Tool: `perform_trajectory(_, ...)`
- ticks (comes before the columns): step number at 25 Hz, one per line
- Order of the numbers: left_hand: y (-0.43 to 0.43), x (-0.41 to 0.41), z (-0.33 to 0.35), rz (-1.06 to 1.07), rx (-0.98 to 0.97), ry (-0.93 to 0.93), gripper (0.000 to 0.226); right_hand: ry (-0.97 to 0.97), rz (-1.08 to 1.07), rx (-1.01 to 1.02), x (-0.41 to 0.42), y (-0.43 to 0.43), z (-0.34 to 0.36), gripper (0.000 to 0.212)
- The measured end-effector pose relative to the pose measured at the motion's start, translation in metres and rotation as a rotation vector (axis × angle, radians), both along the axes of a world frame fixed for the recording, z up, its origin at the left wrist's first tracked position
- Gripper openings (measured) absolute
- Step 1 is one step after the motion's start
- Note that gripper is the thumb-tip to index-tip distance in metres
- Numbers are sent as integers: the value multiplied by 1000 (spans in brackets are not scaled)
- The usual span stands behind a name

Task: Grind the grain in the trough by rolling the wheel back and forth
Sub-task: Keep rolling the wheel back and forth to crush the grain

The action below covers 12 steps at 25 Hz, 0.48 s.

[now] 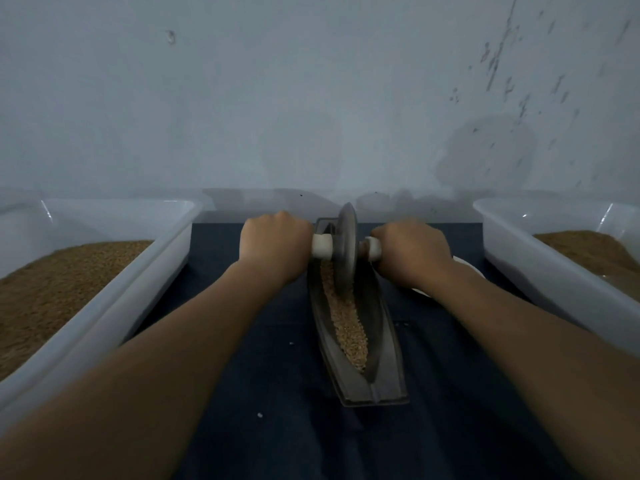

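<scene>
Dark blue surface [259, 341] meets pale wall [311, 98]; left tub [138, 271] and right tub [540, 268] hem the trough [384, 358]; left hand [273, 244] and right hand [412, 251] each close a grip round the handles [322, 245] of the wheel [346, 251], at the trough's far end.

— What stands behind?
— A pale blue-grey plaster wall [277, 98], dimly lit, with dark scuff marks [495, 60] up its right side and a darker blotchy patch [485, 157] lower.
— And below?
— A dark blue cloth-covered table [263, 375].

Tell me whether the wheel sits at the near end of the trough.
No, the wheel stands at the far end of the trough, with grain nearer.
</scene>
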<state>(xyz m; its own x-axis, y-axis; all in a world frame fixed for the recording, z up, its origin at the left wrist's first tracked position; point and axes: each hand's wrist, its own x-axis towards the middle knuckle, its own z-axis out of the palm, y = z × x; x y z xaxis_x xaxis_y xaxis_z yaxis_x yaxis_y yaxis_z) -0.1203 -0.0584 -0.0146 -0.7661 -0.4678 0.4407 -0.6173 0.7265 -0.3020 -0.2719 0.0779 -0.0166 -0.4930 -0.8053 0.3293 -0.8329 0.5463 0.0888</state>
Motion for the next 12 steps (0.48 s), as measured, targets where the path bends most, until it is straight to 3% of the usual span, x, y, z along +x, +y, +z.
perform_trajectory(3, 18, 32, -9, -71, 17, 1, 11, 98, 62, -24, 16, 42, -11, 22)
perform_trajectory(7, 37, 65, -10, -198, -113, 50, 52, 200, 145, -119, 36, 82, -18, 40)
perform_trajectory(12, 5, 15, -14, -53, -3, 34, 9, 44, 10, -16, 8, 22, -8, 22)
